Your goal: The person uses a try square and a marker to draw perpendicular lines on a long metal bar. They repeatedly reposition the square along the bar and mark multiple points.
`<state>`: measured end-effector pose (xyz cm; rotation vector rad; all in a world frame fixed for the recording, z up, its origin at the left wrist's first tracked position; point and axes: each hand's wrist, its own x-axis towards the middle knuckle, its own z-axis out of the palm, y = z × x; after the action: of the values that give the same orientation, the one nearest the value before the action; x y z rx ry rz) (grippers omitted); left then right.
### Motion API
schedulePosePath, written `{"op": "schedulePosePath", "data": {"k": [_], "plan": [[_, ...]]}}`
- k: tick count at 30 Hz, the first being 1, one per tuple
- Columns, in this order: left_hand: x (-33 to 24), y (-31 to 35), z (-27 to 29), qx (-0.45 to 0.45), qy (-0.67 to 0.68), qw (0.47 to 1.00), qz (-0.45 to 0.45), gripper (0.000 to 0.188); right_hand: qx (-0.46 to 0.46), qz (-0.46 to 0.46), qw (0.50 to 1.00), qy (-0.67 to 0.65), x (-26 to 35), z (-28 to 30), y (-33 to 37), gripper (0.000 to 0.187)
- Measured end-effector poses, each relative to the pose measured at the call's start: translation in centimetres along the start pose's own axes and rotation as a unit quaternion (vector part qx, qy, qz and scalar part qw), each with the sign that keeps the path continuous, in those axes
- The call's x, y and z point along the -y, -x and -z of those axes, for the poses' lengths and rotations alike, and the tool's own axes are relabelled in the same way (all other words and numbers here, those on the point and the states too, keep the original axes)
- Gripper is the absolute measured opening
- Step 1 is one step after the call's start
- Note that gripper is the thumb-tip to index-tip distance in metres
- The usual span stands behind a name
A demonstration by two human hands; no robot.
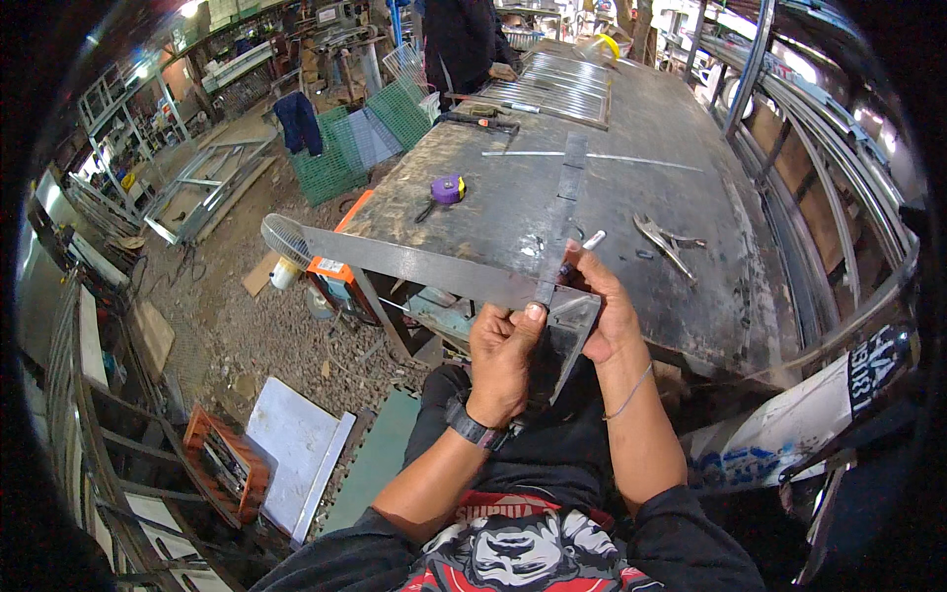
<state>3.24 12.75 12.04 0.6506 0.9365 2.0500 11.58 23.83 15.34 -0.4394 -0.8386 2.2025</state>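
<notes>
A grey metal bar (414,264) reaches from the left over the table's near edge to a mitred corner, where a second length angles down toward me. Across it lies a long dark flat metal strip (569,183), pointing away over the tabletop. My left hand (501,360) is closed at the strip's near end, thumb pressed on top and fingers curled below. My right hand (614,308) is closed beside the corner, its fingertips around a pen-like stick with a white end (594,239); its lower part is hidden by the fingers.
On the dark table (671,217) are locking pliers (666,245), a purple tape measure (448,188), a thin pale rod (641,160) and a slatted metal panel (552,87). Another person (459,44) stands at the far side. A fan (286,242) stands left; metal racks line the right.
</notes>
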Motion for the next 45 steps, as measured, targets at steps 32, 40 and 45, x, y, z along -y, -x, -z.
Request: {"op": "schedulePosePath", "data": {"k": [32,40,45], "plan": [[-0.9,3.2,11.3,0.204,0.26,0.937,0.109,0.038,0.225,0.138,0.952,0.154,-6.9,-5.5,5.7,0.019],[-2.3,3.0,9.4,0.194,0.215,0.947,0.138,0.037,0.235,0.126,0.936,0.229,-5.7,-5.4,5.9,0.02],[-5.1,3.2,7.7,0.222,0.217,0.936,0.166,0.048,0.224,0.137,0.947,0.185,-5.8,-5.5,5.8,0.02]]}}
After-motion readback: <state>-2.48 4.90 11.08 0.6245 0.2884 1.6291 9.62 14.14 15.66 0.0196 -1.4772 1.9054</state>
